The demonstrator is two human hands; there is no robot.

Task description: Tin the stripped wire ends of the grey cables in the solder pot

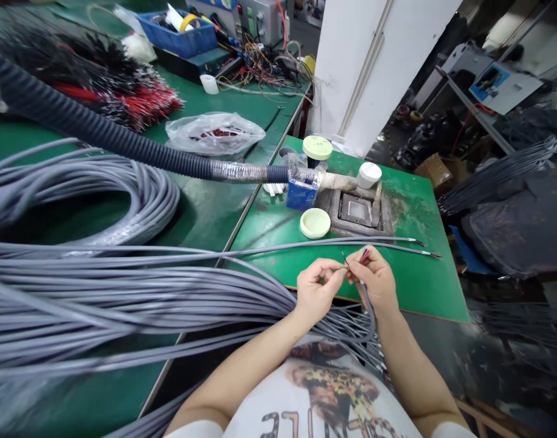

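Head view: I'm watching the left hand (318, 292) and right hand (373, 281) working together, their fingers (335, 272) clenching the red and black cores (364, 256) of a grey cable (368, 310) above the green desk (424, 286); two more cables (351, 242) with bared tips are lying finished-looking, while the large grey bundle (123, 298) is apparently waiting its turn.

Your left hand (317, 291) is hemmed in on its left by the gray cable bundle (123, 298), which also runs under that forearm. Two loose gray cables (333, 244) cross the green bench (424, 286) just above your hands, so lift over them going forward. Beyond them, the pale green lid (315, 223) and the metal pot (357, 210) block the way. Best path: right of your right hand (373, 281), over green bench toward the lower right edge.
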